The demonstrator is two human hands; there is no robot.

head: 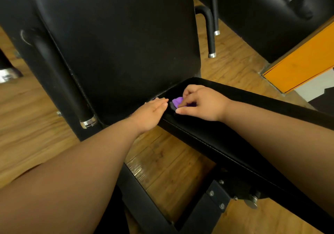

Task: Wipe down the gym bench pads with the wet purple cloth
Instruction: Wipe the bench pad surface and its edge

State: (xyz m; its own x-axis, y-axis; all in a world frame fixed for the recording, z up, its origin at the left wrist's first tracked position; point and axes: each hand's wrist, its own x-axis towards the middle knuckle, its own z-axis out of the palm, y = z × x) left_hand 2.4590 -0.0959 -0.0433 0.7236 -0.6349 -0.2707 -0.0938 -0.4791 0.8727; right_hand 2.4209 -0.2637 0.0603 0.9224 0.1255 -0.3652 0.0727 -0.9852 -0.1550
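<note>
1. the right hand (202, 103) pinches the cloth (178, 100). its thumb and first finger are curled on the cloth, and the other fingers are bent over it.
2. the cloth is purple and bunched small. most of it is hidden under the right fingers.
3. the cloth lies on the far end of the seat pad (226, 139), just beside the place where this pad meets the back pad (117, 44).
4. the left hand (150, 114) is flat, palm down, with the fingers straight and close together. it holds nothing. its fingertips touch the corner of the seat pad, just beside the cloth.
5. the back pad is black and tilted up, away from the person. it fills the upper middle of the view.
6. the seat pad is black and long, with a light seam along its near edge. it runs from the centre to the lower right, and the right forearm is above it.
7. a black handle with a silver end stands on each side of the back pad, the left handle (59, 71) and the right handle (210, 35).
8. under the pads is the black metal frame of the bench (144, 206), with a bolted bracket (216, 197) below the seat pad.
9. the floor (36, 125) is wooden. an orange panel (303, 62) is at the right edge, and another black padded piece (262, 16) is at the upper right.
</note>
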